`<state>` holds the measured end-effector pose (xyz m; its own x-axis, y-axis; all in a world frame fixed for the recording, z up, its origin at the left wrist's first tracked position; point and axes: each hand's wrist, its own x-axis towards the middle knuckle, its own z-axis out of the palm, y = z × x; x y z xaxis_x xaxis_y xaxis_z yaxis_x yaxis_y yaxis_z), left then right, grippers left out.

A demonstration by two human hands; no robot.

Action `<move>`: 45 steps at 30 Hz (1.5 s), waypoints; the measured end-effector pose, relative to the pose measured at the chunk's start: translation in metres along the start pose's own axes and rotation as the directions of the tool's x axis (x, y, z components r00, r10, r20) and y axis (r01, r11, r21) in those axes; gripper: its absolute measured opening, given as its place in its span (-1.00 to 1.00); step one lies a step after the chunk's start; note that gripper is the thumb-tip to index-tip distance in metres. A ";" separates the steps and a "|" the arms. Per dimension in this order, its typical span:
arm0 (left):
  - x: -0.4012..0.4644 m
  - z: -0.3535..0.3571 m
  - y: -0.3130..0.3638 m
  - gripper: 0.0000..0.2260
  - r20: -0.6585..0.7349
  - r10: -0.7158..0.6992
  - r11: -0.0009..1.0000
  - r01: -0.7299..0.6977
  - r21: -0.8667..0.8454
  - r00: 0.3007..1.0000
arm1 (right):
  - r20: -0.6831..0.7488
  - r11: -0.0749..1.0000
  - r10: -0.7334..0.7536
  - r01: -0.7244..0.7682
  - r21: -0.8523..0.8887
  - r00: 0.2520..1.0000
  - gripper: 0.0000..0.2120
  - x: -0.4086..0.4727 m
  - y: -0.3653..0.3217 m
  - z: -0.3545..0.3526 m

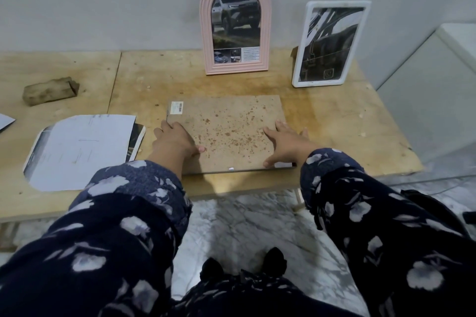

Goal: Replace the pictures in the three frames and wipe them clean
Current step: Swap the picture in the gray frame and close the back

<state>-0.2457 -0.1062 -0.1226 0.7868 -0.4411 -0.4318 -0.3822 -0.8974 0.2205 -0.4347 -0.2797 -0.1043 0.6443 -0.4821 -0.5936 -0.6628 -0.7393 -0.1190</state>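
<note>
- Head view, looking down at a plywood table (322, 116) set against a grey wall (103, 2).
- At the centre lies a frame (226, 128) face down, its brown, rust-spotted backing board turned up; its near edge sits close to the table's near edge.
- A small white sticker (177, 107) with a barcode sits in the board's 10 o'clock corner; its print is too small to read.
- The left hand (176, 139) grasps the board's left edge, fingers curled over the side at 9 o'clock and thumb lying on top.
- The right hand (284, 143) lies flat and released on the board near its 4 o'clock corner, fingers straight, thumb at the near edge.
- Both sleeves (123, 226) are dark blue with pale flowers.
- At 12 o'clock a pink arch frame (235, 23) stands against the wall and holds a picture of a pickup truck; a block of text fills the picture's lower right corner, too fine to read.
- At 1 o'clock a white frame (331, 44) leans tilted by the wall, with a dark black-and-white print that bears a small square emblem low on the right.
- At 9 o'clock loose pictures (79, 152) lie stacked, the top sheet blank side up with one end rounded; a darker print shows from under its right edge.
- At 10 o'clock, well apart, lies a brown block (50, 90).
- Below the table edge, marble floor (244, 226) shows.
</note>
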 end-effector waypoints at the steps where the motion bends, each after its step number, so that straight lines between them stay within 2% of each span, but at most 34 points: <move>1: 0.000 0.001 -0.001 -0.15 -0.001 0.005 1.000 -0.005 -0.001 1.000 | -0.008 1.000 0.001 -0.001 -0.017 1.000 0.00 0.000 -0.001 0.000; 5: 0.001 0.004 -0.005 -0.15 -0.008 0.032 0.999 -0.032 -0.014 0.999 | -0.056 0.998 0.018 -0.021 -0.058 0.998 -0.01 0.001 -0.005 0.007; 11: -0.002 0.010 -0.013 -0.15 -0.030 0.068 0.996 -0.070 -0.053 0.997 | -0.043 0.992 0.001 -0.007 -0.128 0.999 -0.15 -0.002 -0.021 0.006; 15: -0.005 0.009 -0.019 -0.19 -0.016 0.103 0.991 -0.104 -0.090 0.995 | -0.029 0.999 -0.004 0.003 -0.044 1.000 -0.18 -0.003 -0.038 0.000; 19: -0.006 0.003 -0.029 -0.21 -0.009 0.154 0.984 -0.155 -0.083 0.988 | -0.165 0.989 -0.148 0.140 -0.057 0.975 -0.19 0.001 -0.064 0.011; 22: -0.007 0.000 -0.038 -0.13 0.011 0.183 0.979 -0.181 -0.097 0.983 | -0.192 0.976 -0.215 0.206 -0.065 0.958 -0.15 0.007 -0.084 0.018; 24: -0.010 -0.002 -0.043 -0.10 0.027 0.205 0.976 -0.203 -0.075 0.978 | -0.195 0.973 -0.228 0.219 -0.070 0.954 -0.12 0.011 -0.093 0.022; 28: -0.013 -0.003 -0.049 -0.12 0.016 0.243 0.970 -0.243 -0.011 0.970 | -0.189 0.978 -0.191 0.203 0.043 0.963 -0.07 0.018 -0.101 0.028; 31: -0.012 0.000 -0.054 -0.12 0.009 0.268 0.962 -0.268 0.055 0.963 | -0.186 0.982 -0.174 0.186 0.044 0.967 -0.07 0.022 -0.104 0.028; 35: -0.014 0.000 -0.050 -0.18 0.005 0.262 0.956 -0.260 0.139 0.965 | -0.198 0.983 -0.175 0.181 0.014 0.965 -0.07 0.025 -0.105 0.030; 38: -0.014 -0.004 -0.044 -0.14 0.045 0.224 0.955 -0.228 0.188 0.974 | -0.206 0.978 -0.186 0.202 0.057 0.961 -0.07 0.023 -0.102 0.034; 40: -0.013 -0.009 -0.039 -0.09 0.083 0.204 0.951 -0.218 0.219 0.975 | -0.236 0.971 -0.187 0.216 0.100 0.954 -0.15 0.019 -0.096 0.037; 42: -0.011 -0.016 -0.030 -0.03 0.131 0.198 0.948 -0.224 0.227 0.971 | -0.313 0.969 -0.154 0.205 0.138 0.937 -0.34 0.014 -0.086 0.038; 44: -0.010 -0.022 -0.017 0.01 0.179 0.211 0.935 -0.252 0.248 0.961 | -0.393 0.977 -0.054 0.131 0.171 0.918 -0.49 0.009 -0.071 0.034; 45: -0.010 -0.023 -0.008 0.01 0.197 0.230 0.930 -0.275 0.245 0.953 | -0.426 0.981 0.020 0.064 0.181 0.904 -0.49 0.005 -0.062 0.032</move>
<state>-0.2395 -0.0939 -0.1000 0.5665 -0.6285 -0.5330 -0.6906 -0.7150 0.1092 -0.4027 -0.2217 -0.1259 0.7320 -0.6513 -0.1999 -0.6786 -0.6710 -0.2989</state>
